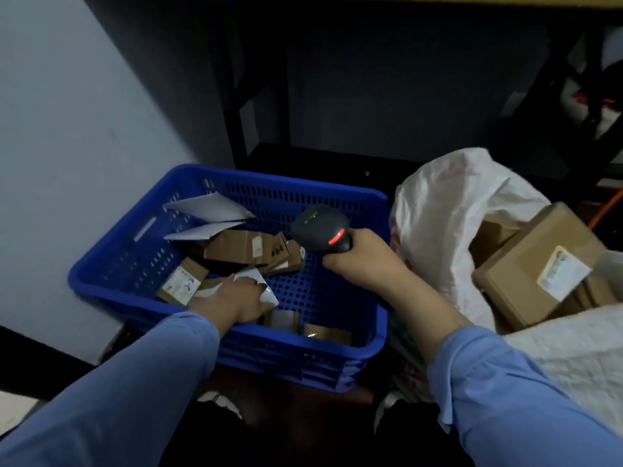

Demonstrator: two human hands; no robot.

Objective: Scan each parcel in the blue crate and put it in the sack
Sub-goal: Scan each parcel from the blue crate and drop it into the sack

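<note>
A person's left hand (241, 299) reaches into the blue crate (337, 352), its fingers laid on a white packet (268, 293) among the brown parcels (242, 246) — whether they have closed on it cannot be told. The right hand (357, 259), fingers wrapped round a scanner (320, 227) glowing red, holds it over the crate, seemingly ready to read a label — the sack (448, 210) gapes just beside, boxes (536, 264) already inside

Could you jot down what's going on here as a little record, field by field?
left hand: in the blue crate, on a white packet; grip unclear
right hand: grips the scanner, red light on, above the crate
crate contents: small brown boxes, pale envelopes
sack: open, right of crate, holding larger boxes
</note>
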